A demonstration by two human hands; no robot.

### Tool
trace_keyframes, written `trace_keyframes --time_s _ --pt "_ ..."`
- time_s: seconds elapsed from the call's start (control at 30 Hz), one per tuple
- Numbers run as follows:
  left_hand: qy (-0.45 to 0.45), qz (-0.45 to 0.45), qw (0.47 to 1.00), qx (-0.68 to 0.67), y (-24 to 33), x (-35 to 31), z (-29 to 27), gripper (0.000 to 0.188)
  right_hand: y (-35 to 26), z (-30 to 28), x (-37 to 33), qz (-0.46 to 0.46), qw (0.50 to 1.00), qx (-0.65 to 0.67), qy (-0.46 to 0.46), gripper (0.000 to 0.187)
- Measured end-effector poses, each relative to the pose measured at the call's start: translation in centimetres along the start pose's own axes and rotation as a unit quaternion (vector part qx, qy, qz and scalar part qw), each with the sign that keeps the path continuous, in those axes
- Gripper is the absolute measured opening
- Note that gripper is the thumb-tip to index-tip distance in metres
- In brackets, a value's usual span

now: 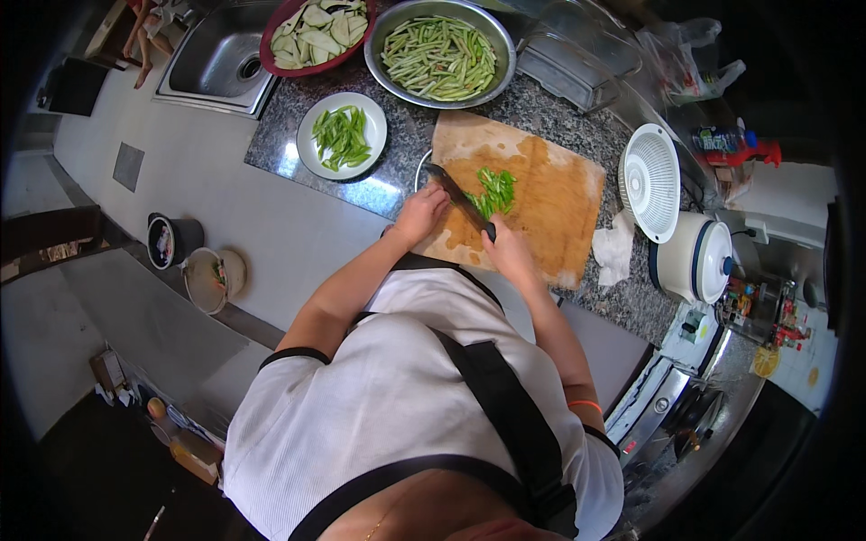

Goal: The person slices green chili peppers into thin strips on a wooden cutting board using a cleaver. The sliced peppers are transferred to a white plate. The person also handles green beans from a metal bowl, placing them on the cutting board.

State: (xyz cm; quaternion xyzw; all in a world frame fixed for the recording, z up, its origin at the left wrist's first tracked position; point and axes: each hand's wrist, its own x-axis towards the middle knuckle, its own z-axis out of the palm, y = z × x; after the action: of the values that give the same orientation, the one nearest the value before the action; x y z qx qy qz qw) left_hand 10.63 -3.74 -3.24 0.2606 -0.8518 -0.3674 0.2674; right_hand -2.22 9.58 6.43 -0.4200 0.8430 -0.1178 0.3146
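Observation:
A kitchen knife [458, 196] with a dark blade slants over the wooden cutting board [555, 198]. Its black handle is in my right hand [511, 251], fingers wrapped round it. My left hand [422, 216] is closed at the far part of the blade, its curled fingertips against the metal. Just right of the blade lies a small heap of sliced green pepper [495, 191]. More green pepper slices [341, 138] are on a white plate [305, 155] to the left of the board.
Behind the board stand a steel bowl [372, 63] of cut green beans and a red bowl [270, 56] of eggplant slices. A sink [216, 56] is at far left. On the right are a white colander [651, 185], a cloth [613, 251] and a rice cooker [690, 257].

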Motion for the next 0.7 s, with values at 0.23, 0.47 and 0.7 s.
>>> trace_keyframes --time_s 0.23,0.47,0.7 --pt "-0.011 0.024 1.0 -0.003 -0.1 0.2 0.1 0.005 0.0 1.2 1.7 -0.006 0.999 0.037 0.039 0.024" --pt "-0.027 -0.023 0.999 -0.011 1.6 1.1 0.5 0.009 5.4 -0.3 -1.7 0.065 0.922 0.376 0.062 0.018" --pt "0.011 -0.087 0.996 0.019 4.3 1.2 1.5 0.051 10.3 1.6 -4.5 0.178 0.787 0.585 0.075 0.017"
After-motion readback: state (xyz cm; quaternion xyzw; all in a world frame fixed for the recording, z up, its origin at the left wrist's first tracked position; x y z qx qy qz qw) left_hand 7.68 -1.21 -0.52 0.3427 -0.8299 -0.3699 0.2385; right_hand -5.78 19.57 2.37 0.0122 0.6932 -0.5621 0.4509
